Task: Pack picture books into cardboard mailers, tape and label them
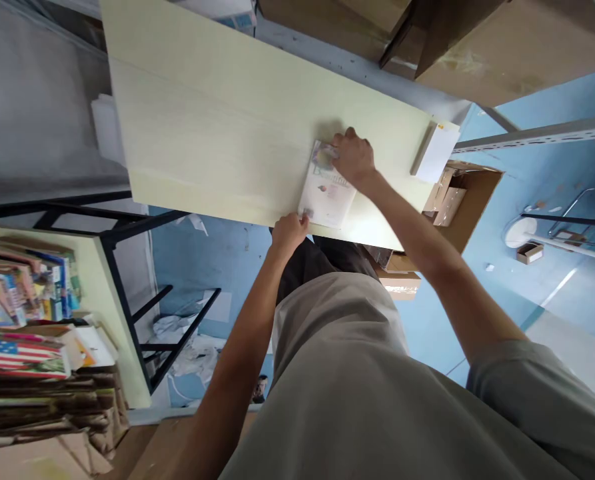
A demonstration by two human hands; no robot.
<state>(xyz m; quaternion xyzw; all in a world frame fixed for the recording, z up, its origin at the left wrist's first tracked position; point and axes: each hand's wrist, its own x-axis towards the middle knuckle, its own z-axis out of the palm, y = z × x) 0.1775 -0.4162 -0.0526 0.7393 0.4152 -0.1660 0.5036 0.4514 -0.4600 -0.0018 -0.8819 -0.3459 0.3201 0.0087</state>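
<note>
The book lies on the table, near the edge closest to the wearer and slightly askew to it. Its cover is pale, almost white with a pinkish cast, with a patch of coloured picture along the top and a small reddish motif near the middle. Across the upper part runs a word in thin greenish letters, which reads "Beautiful"; the smaller pinkish lines below it are too blurred to read. The left hand is curled at the near left corner, its thumb on the cover; whether it pinches the book or only steadies it, I cannot tell. The right hand has bent fingers over the far right corner, hiding it and part of the picture; its grip is also unclear. On the table's right end sits a white block with a small orange mark, unreadable. Cartons beyond are cut off by the frame's top.
</note>
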